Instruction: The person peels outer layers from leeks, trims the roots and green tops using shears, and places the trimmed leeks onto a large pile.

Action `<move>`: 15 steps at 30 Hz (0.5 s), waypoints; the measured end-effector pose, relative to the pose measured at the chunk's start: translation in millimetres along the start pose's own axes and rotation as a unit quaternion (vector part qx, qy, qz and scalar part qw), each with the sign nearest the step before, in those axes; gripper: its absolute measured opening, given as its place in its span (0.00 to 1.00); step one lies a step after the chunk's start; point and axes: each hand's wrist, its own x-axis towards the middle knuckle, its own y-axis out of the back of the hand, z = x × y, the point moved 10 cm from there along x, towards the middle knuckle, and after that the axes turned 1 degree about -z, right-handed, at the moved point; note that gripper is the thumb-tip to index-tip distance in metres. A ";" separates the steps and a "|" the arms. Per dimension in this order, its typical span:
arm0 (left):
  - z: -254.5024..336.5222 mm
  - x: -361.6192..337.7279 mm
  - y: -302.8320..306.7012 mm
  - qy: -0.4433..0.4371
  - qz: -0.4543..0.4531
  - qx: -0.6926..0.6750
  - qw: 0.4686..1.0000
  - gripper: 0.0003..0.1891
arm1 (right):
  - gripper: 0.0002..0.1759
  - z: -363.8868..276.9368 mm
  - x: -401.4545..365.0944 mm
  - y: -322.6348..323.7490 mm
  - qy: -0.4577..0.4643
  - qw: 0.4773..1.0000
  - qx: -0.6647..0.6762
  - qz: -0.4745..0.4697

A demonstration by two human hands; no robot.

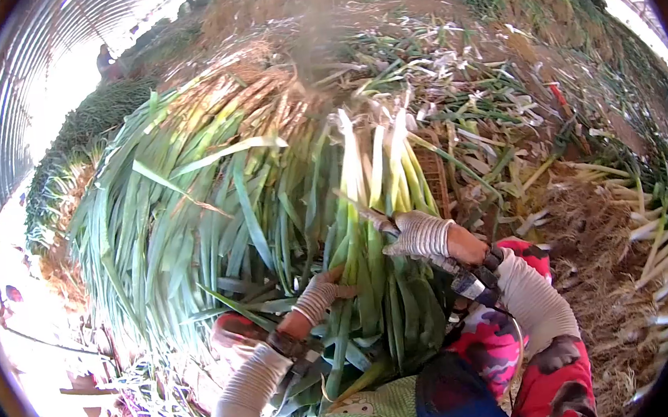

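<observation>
A bunch of leeks (376, 244) lies upright in front of my body, its white ends pointing away and its green leaves hanging down toward my lap. My left hand (319, 296), in a ribbed pale glove with bare fingertips, lies against the leaves on the bunch's left side. On the other side my right hand (429, 236) is closed around a thin knife-like tool (367, 212), which crosses the stalks. A large pile of leeks (184, 197) spreads to the left, with long green leaves and brown roots at the top.
Loose leaves and trimmings (491, 110) litter the ground at the back right. More leeks (663, 249) lie along the right edge beside a heap of dry roots (588, 243). Part of a woven basket (435, 171) shows behind the bunch. A distant person (107, 63) is at the upper left.
</observation>
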 end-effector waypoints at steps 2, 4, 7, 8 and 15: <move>-18.9 10.6 27.1 0.100 -0.073 0.167 0.978 0.23 | 0.22 39.4 27.9 15.6 -0.055 0.995 0.021 0.083; 18.8 6.1 78.3 0.168 0.000 0.264 0.950 0.19 | 0.25 34.6 12.0 48.4 -0.048 0.978 0.051 0.197; 104.3 24.2 207.0 -0.071 0.318 0.536 0.779 0.18 | 0.36 17.4 31.2 -19.5 0.141 0.986 0.082 0.026; 129.9 12.3 244.1 -0.014 0.419 0.576 0.702 0.22 | 0.36 12.5 27.3 -19.0 0.141 0.987 0.058 0.048; 166.1 13.1 379.5 0.146 0.482 0.674 0.541 0.46 | 0.33 13.2 18.7 -22.1 0.101 0.992 0.079 0.011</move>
